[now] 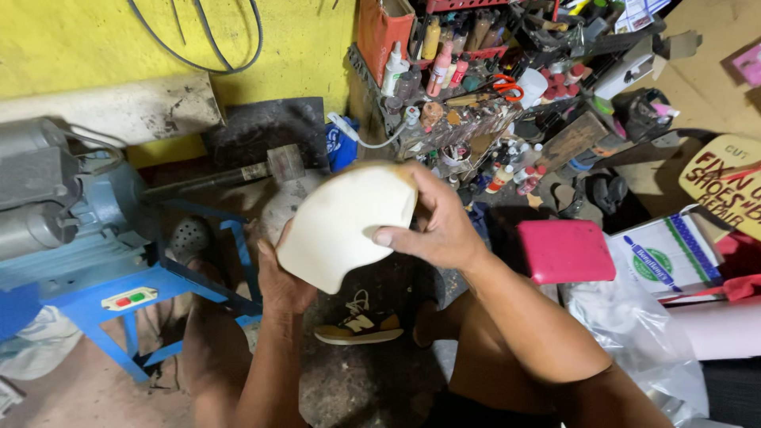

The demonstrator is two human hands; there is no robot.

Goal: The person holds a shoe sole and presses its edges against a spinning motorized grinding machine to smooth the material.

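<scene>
Cream-white curved sole piece (341, 230), held up above the floor (349, 380) between both hands. Right hand (432, 222) grasps its upper right edge; left hand (281, 277) grips its lower left edge. Below lies a sneaker (358, 325); a blue motor stand (119, 293) is at left.

A white rectangular cardboard box with a green round emblem and blue stripes (664, 254) lies at three o'clock, a yellow rounded sign with red lettering (725, 184) just above it toward two o'clock.
</scene>
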